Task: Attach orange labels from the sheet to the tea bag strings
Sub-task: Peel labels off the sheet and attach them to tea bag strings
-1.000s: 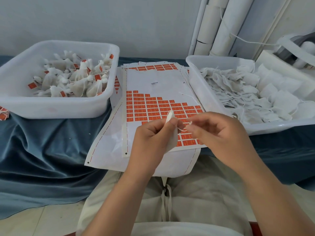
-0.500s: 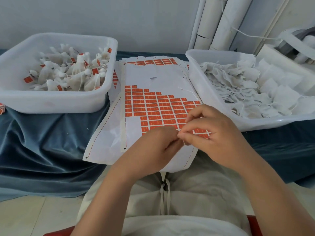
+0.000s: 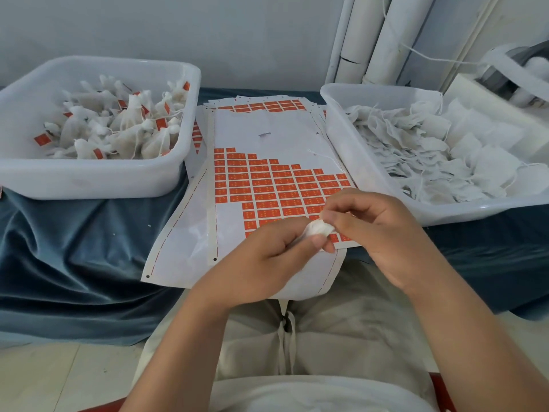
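Above the near end of the label sheet (image 3: pixel 267 185), the left hand (image 3: pixel 267 248) pinches a crumpled tea bag (image 3: pixel 319 228) and the right hand (image 3: pixel 374 233) pinches its right end. The string cannot be made out; it is best pulled free and taut before labelling.

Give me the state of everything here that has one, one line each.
left hand, gripping the tea bag
right hand, pinching the same tea bag
tea bag, crumpled, held between both hands above the label sheet
label sheet, lying flat, far part peeled bare, orange labels on the near part
left tub, holds labelled bags
right tub, holds bags without labels
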{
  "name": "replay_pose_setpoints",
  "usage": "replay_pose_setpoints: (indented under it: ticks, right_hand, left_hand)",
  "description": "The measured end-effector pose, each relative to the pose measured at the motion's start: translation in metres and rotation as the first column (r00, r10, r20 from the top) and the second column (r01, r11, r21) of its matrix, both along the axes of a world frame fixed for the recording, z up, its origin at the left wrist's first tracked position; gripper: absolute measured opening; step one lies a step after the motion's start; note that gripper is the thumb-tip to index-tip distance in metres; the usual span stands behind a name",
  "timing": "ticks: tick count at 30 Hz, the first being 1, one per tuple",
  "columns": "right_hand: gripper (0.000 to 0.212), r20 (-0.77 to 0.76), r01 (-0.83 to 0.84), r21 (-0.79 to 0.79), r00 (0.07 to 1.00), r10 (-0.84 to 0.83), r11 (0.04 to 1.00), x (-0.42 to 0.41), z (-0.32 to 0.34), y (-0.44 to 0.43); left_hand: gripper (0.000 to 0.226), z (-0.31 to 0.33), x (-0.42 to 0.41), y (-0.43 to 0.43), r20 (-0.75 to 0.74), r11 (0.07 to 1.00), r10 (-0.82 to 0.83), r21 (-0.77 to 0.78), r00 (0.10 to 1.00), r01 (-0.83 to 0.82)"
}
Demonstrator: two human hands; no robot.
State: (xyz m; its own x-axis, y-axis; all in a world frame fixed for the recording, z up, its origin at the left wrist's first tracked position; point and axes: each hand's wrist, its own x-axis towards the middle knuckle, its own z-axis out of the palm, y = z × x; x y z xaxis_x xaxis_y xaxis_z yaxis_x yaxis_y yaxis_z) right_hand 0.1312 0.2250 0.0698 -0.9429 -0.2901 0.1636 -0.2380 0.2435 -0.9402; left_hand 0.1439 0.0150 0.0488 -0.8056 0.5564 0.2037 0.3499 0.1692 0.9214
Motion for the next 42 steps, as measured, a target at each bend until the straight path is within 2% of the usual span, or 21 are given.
replay_pose_setpoints:
  ticks: [4, 8, 12, 16, 18, 19, 21, 22, 25, 27, 29, 33, 36, 37, 39, 42]
  right_hand:
    - [0.013, -0.288, 0.005, 0.157, 0.957, 0.041, 0.988, 0.004, 0.001, 0.000]
    - [0.011, -0.576, 0.120, 0.278, 0.815, 0.065, 0.953, 0.006, 0.002, -0.002]
    - [0.016, -0.648, 0.131, 0.363, 0.747, 0.149, 0.923, 0.007, 0.008, 0.003]
    - [0.014, -0.668, 0.180, 0.425, 0.724, 0.173, 0.887, 0.008, 0.014, 0.003]
    - [0.015, -0.595, 0.130, 0.395, 0.791, 0.145, 0.909, 0.010, 0.013, 0.003]
    - [0.015, -0.502, 0.078, 0.343, 0.858, 0.113, 0.936, 0.011, 0.011, 0.003]
    - [0.015, -0.179, -0.043, 0.133, 0.982, 0.067, 0.990, 0.009, 0.008, 0.001]
    - [0.020, -0.011, -0.079, 0.016, 0.997, 0.079, 0.997, 0.008, 0.007, 0.000]
    - [0.023, 0.315, -0.112, -0.188, 0.934, 0.168, 0.976, 0.005, 0.006, -0.002]
    - [0.018, 0.386, -0.139, -0.234, 0.895, 0.224, 0.962, 0.005, 0.006, -0.002]
    - [0.018, 0.378, -0.160, -0.185, 0.899, 0.220, 0.970, 0.006, 0.007, 0.000]
    - [0.024, 0.246, -0.119, 0.018, 0.963, 0.111, 0.993, 0.010, 0.012, 0.003]
    - [0.024, -0.008, 0.039, 0.173, 0.999, -0.038, 0.984, 0.015, 0.016, 0.000]
    - [0.020, -0.134, 0.096, 0.221, 0.989, -0.067, 0.970, 0.017, 0.017, -0.002]
    - [0.008, -0.359, 0.144, 0.317, 0.933, -0.022, 0.937, 0.021, 0.021, -0.007]
    - [0.010, -0.537, 0.184, 0.430, 0.839, 0.086, 0.884, 0.024, 0.022, -0.008]
  left_hand:
    - [0.029, 0.001, 0.001, -0.002, 0.110, 0.987, -0.017, 0.159, 0.994, -0.001]
    - [0.033, -0.001, 0.001, 0.000, 0.162, 0.971, -0.044, 0.239, 0.986, 0.004]
    - [0.036, -0.005, 0.000, 0.003, 0.202, 0.958, -0.064, 0.286, 0.977, 0.003]
    - [0.036, -0.009, -0.003, 0.001, 0.229, 0.975, -0.045, 0.221, 0.972, -0.007]
    - [0.035, -0.009, -0.004, 0.001, 0.258, 0.970, -0.068, 0.245, 0.964, 0.002]
    - [0.035, -0.009, -0.004, 0.001, 0.277, 0.961, -0.091, 0.278, 0.956, 0.011]
    - [0.036, -0.011, -0.004, 0.002, 0.320, 0.940, -0.137, 0.340, 0.938, 0.021]
    - [0.036, -0.011, -0.003, 0.003, 0.343, 0.927, -0.168, 0.373, 0.924, 0.030]
    - [0.036, -0.011, -0.003, 0.004, 0.413, 0.852, -0.309, 0.520, 0.857, 0.057]
    - [0.035, -0.010, -0.004, 0.005, 0.437, 0.818, -0.359, 0.572, 0.825, 0.053]
    - [0.034, -0.010, -0.004, 0.006, 0.444, 0.800, -0.389, 0.597, 0.807, 0.058]
    - [0.035, -0.011, -0.004, 0.006, 0.460, 0.781, -0.433, 0.621, 0.775, 0.068]
    - [0.038, -0.011, -0.006, 0.005, 0.462, 0.762, -0.459, 0.644, 0.759, 0.069]
    - [0.038, -0.011, -0.006, 0.004, 0.464, 0.761, -0.455, 0.645, 0.760, 0.062]
    - [0.036, -0.011, -0.006, 0.005, 0.467, 0.769, -0.432, 0.637, 0.771, 0.045]
    - [0.035, -0.012, -0.006, 0.005, 0.473, 0.783, -0.393, 0.622, 0.788, 0.017]
